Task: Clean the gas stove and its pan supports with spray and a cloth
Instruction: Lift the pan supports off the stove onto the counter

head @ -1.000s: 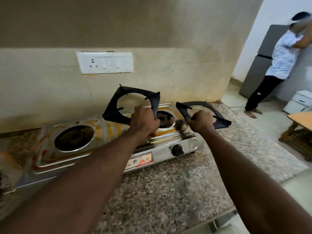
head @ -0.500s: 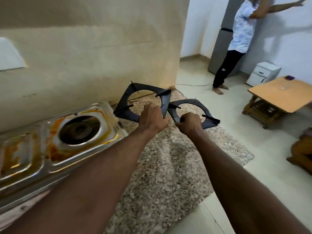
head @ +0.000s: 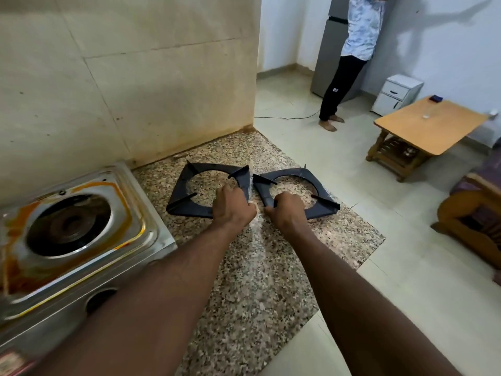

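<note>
Gripping left support (head: 217, 168), right support (head: 298, 172), flat (prongs up)

Soft, even indoor light fills the scene, bright and without harsh contrast. A pale streak of glare runs down the granite counter (head: 257, 280) between the forearms, and the steel stove (head: 146, 232) gives dull reflections. Motion blur smears the stove, worst toward the lower left corner, while the left pan support (head: 217, 167) and right pan support (head: 298, 173) look fairly sharp. A long, faint arm shadow lies on the white wall (head: 447, 63) at upper right. Wide-angle distortion bows the joints of the tiled wall (head: 135, 90) and stretches the forearms at the bottom edge.
</note>
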